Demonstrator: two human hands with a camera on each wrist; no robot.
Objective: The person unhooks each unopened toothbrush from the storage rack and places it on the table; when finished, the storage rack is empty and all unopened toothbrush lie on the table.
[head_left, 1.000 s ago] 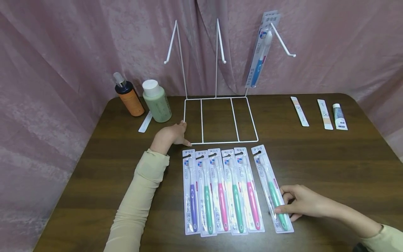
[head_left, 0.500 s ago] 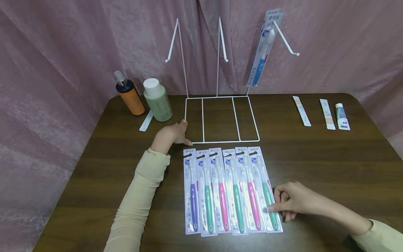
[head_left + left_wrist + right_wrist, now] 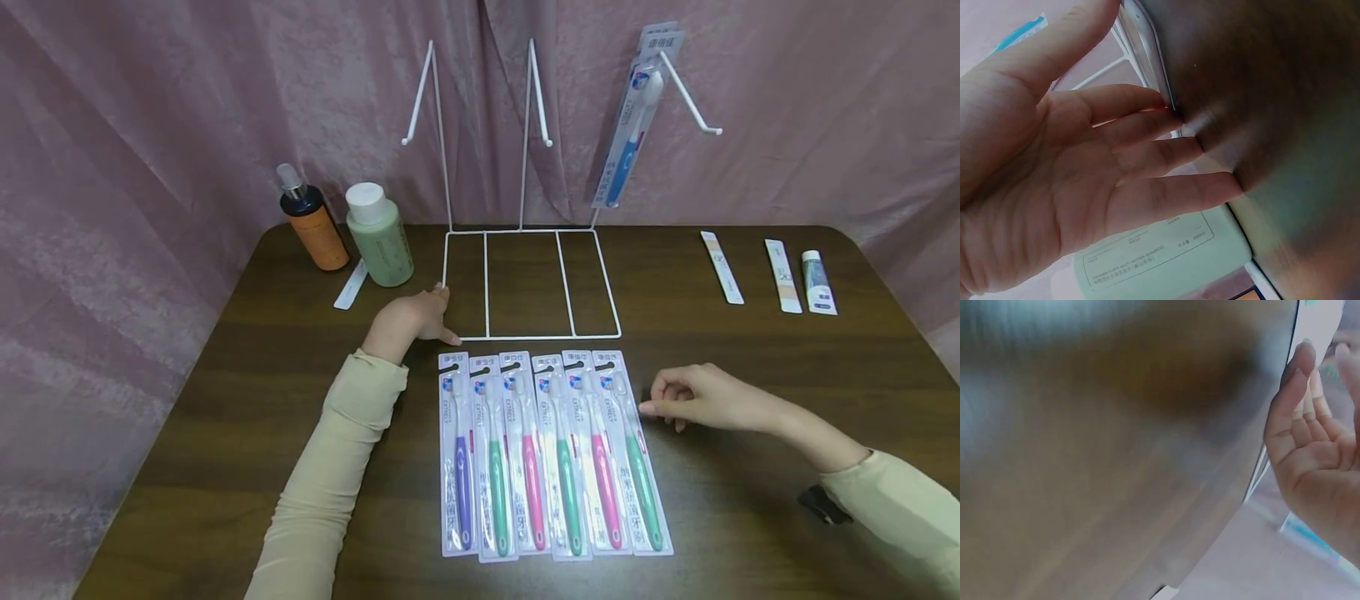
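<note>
My left hand [image 3: 415, 321] rests with straight fingers at the left front corner of a white wire display rack [image 3: 540, 337], thumb by its front bar. In the left wrist view the palm [image 3: 1066, 181] shows bare, fingertips at the wire and tabletop. Several packaged toothbrushes lie side by side before the rack, from a purple one [image 3: 462, 492] on the left to a green one [image 3: 642, 483] on the right. Beside this last pack's upper right edge hovers my right hand [image 3: 701, 398], its fingers loosely bent and holding nothing. Blue toothbrush packs [image 3: 622, 150] hang from the rack's right hook.
Left of the rack stand a green shampoo bottle [image 3: 382, 242] and an orange spray bottle [image 3: 320, 237], with a white strip packet [image 3: 351, 286] between them. Two more strip packets and a small tube [image 3: 819, 283] lie at the back right. A pink curtain [image 3: 225, 100] hangs behind.
My right hand moved the rightmost green toothbrush pack left and straightened it against the row. It then let go and shifted up, away from the pack's lower end. My left hand stayed at the rack.
</note>
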